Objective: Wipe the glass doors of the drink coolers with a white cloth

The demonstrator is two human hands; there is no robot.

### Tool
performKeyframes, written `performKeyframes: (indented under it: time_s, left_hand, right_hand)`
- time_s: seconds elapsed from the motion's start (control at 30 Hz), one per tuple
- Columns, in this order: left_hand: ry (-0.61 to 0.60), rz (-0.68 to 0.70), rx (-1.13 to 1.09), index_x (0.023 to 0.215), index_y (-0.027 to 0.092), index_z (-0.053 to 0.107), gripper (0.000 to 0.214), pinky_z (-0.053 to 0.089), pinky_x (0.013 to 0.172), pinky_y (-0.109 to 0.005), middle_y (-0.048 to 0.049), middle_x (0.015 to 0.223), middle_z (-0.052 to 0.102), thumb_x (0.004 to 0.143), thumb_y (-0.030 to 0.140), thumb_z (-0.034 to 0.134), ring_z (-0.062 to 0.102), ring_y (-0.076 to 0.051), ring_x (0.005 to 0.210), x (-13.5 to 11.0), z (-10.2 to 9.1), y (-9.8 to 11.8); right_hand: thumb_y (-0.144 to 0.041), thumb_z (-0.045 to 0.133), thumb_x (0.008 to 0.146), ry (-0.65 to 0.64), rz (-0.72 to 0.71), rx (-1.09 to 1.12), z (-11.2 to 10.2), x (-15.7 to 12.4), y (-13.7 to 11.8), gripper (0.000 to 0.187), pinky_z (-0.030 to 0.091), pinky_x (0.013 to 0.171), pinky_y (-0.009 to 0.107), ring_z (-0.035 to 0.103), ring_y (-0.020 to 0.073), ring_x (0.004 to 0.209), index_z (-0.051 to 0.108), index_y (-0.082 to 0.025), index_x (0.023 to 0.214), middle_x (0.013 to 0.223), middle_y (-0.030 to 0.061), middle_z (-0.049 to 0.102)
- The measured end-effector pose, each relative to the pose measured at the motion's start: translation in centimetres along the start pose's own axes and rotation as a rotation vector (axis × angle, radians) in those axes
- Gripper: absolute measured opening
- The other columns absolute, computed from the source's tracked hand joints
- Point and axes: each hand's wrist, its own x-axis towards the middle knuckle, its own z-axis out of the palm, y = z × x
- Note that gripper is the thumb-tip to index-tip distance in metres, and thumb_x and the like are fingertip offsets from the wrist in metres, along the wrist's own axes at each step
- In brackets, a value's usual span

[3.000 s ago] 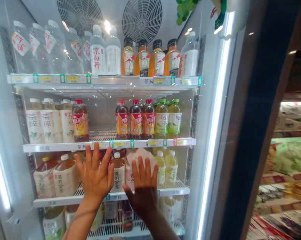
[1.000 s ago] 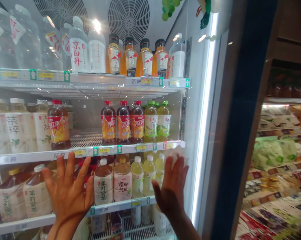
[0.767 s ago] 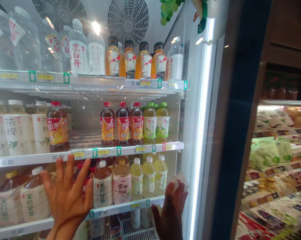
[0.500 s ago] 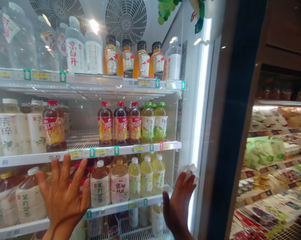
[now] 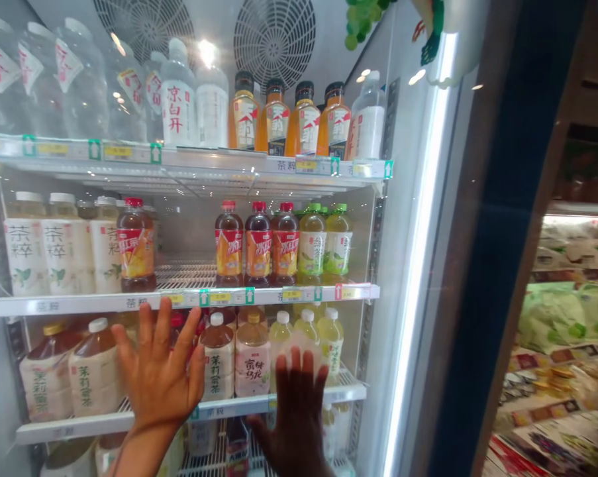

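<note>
My left hand (image 5: 162,371) is spread flat, fingers pointing up, and appears to rest on the clear glass of a drinks cooler. It holds nothing. To its right, my right hand (image 5: 296,404) has its palm toward the glass and its fingers pointing up. A thin white tissue (image 5: 306,344) shows past the right fingertips, held between them and the glass; most of it is hidden by the hand. Behind the hands stand a brown tea bottle (image 5: 216,361), a peach oolong bottle (image 5: 252,364) and several pale yellow bottles (image 5: 331,338).
Wire shelves (image 5: 328,291) hold red-capped tea bottles (image 5: 257,245), green-capped bottles (image 5: 338,245), orange bottles (image 5: 303,122) and water bottles (image 5: 179,99). A bright light strip (image 5: 418,265) and a dark frame (image 5: 502,265) run along the right. Green packages (image 5: 551,315) lie on shelves beyond.
My right hand has moved left with the tissue, from near the light strip to in front of the pale yellow bottles. My left hand stays spread. The view has shifted slightly left.
</note>
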Motion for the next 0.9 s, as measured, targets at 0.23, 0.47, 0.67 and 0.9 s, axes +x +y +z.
performKeyframes:
  time_s: [0.23,0.47,0.67,0.9]
  left_hand:
    - [-0.028,-0.032,-0.021,0.159,0.037,0.026,0.073,-0.001,0.128,-0.063,-0.0015,0.171,0.012,0.093,0.028,0.058,0.007,-0.028,0.16,-0.4,-0.1,0.1]
    - [-0.113,-0.015,-0.025,0.157,0.042,0.029,0.066,-0.009,0.128,-0.058,0.0036,0.171,0.013,0.097,0.035,0.055,0.004,-0.025,0.16,-2.0,-2.5,-3.4]
    - [-0.072,-0.171,0.07,0.16,0.039,0.021,0.076,-0.013,0.123,-0.066,-0.0029,0.173,-0.001,0.094,0.03,0.059,-0.007,-0.03,0.16,-3.2,-5.2,-11.4]
    - [0.0,-0.021,0.109,0.161,0.029,0.024,0.073,0.004,0.124,-0.071,-0.0124,0.172,0.01,0.095,0.028,0.056,0.008,-0.039,0.159,-4.7,-4.9,-13.7]
  right_hand:
    - [-0.059,0.022,0.103,0.055,0.085,0.026,0.3,5.4,-5.2,0.08,0.012,0.123,0.071,0.002,0.0378,0.159,0.003,-0.01,0.164,0.172,0.016,0.008]
    - [-0.065,0.013,0.101,0.009,0.003,0.063,1.5,5.6,-9.8,0.084,0.006,0.125,0.068,0.0,0.0357,0.16,0.006,-0.01,0.164,0.171,0.0168,0.012]
    - [-0.061,0.022,0.102,-0.008,0.001,0.019,3.3,4.7,-14.3,0.084,-0.003,0.127,0.061,-0.004,0.0364,0.159,0.006,-0.004,0.163,0.172,0.0177,0.002]
    - [-0.063,0.018,0.103,0.006,-0.014,0.037,4.6,8.6,-20.9,0.082,0.008,0.124,0.065,0.009,0.0363,0.159,0.009,-0.008,0.163,0.167,0.0193,0.028]
